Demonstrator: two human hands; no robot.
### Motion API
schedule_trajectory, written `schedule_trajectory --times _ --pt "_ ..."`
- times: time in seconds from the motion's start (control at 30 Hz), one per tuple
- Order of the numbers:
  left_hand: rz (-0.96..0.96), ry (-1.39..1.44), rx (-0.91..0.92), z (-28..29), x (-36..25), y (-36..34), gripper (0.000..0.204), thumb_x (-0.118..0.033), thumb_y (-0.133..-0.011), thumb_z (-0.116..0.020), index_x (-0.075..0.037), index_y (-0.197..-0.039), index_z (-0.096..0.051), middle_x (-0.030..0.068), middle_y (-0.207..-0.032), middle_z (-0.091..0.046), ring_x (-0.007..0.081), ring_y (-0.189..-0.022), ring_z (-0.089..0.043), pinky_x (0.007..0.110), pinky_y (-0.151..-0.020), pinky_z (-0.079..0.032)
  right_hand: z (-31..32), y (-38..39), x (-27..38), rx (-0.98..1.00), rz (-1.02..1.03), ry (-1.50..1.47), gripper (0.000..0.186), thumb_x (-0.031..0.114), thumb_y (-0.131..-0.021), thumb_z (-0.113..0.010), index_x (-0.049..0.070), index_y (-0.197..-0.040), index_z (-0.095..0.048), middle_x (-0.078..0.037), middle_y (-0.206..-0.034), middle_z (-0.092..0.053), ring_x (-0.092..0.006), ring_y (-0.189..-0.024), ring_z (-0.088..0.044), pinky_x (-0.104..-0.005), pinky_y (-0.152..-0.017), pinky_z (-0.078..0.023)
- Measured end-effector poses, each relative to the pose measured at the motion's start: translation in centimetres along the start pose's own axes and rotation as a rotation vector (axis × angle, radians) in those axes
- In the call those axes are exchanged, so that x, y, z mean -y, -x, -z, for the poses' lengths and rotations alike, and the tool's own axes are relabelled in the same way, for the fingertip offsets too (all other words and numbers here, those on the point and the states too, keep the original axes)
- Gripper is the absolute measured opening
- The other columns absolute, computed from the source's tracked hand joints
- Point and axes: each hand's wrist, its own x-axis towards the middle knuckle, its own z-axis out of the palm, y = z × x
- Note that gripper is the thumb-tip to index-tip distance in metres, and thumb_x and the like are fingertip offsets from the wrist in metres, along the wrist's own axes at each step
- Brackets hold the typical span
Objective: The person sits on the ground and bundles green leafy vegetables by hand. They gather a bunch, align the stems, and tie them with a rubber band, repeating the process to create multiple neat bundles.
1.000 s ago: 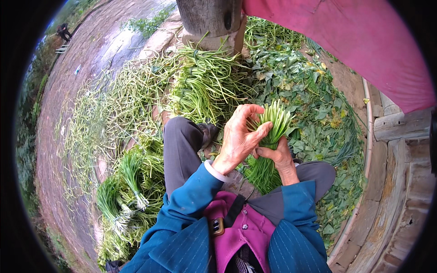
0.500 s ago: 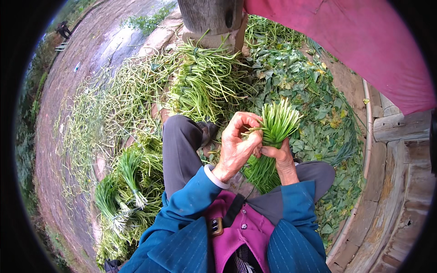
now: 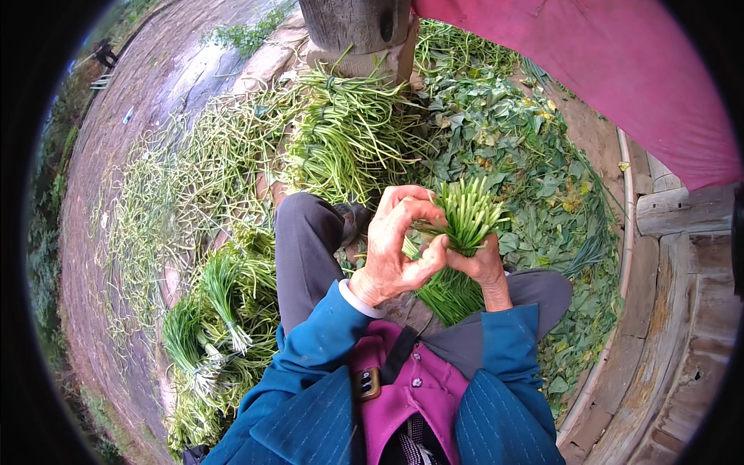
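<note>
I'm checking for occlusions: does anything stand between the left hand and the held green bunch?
Nothing visible does. The left hand is at the left side of the green bunch, which the right hand grips below its pale ends.

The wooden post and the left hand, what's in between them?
Between the left hand and the wooden post, the head view shows a heap of bundled green stems, then a stone base.

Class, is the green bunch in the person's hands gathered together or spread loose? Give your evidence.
Gathered together: the right hand grips the green bunch, and its pale stalk ends sit packed closely.
</note>
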Motion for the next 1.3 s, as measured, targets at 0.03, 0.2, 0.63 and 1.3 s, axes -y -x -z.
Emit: schedule_trajectory --times 0.03,0.2,0.63,1.3 --pt "0.012 -0.043 0.012 0.0 0.1 0.0 0.027 -0.004 -0.066 -0.069 -0.004 -0.093 -0.06 0.007 -0.08 -0.061 0.028 -0.092 -0.056 0.039 -0.081 -0.045 -0.1 0.0 0.1 0.006 0.0 0.024 0.04 0.007 -0.068 -0.074 0.0 -0.105 -0.061 -0.005 -0.093 -0.067 -0.0113 -0.084 -0.061 -0.028 -0.076 -0.049" --pt "0.196 -0.05 0.013 -0.5 -0.6 0.2 0.032 -0.009 -0.068 -0.078 -0.005 -0.096 -0.063 0.0055 -0.079 -0.059 0.0238 -0.09 -0.055 0.035 -0.079 -0.045 -0.4 0.1 0.1 0.03 0.045 0.039 0.041 0.007 -0.069 -0.074 0.0 -0.107 -0.06 -0.005 -0.094 -0.066 -0.01 -0.083 -0.059 -0.0274 -0.074 -0.049" --pt "0.016 0.08 0.001 -1.0 -0.7 0.6 0.019 0.002 -0.067 -0.069 -0.005 -0.082 -0.06 0.0071 -0.091 -0.065 0.0271 -0.098 -0.056 0.039 -0.087 -0.043 -0.1 0.1 -1.4 -0.094 0.077 -0.297 0.048 0.005 -0.066 -0.075 0.0 -0.111 -0.058 -0.005 -0.099 -0.065 -0.0146 -0.083 -0.062 -0.0285 -0.075 -0.051" --pt "0.151 0.003 0.018 -0.7 -0.9 0.3 0.024 0.008 -0.065 -0.055 -0.003 -0.086 -0.06 0.0049 -0.081 -0.057 0.0214 -0.086 -0.053 0.031 -0.08 -0.042 0.1 0.1 -1.1 -0.046 -0.018 -0.223 0.047 0.007 -0.063 -0.075 0.0 -0.107 -0.06 -0.005 -0.095 -0.066 -0.0138 -0.085 -0.062 -0.0287 -0.079 -0.049"
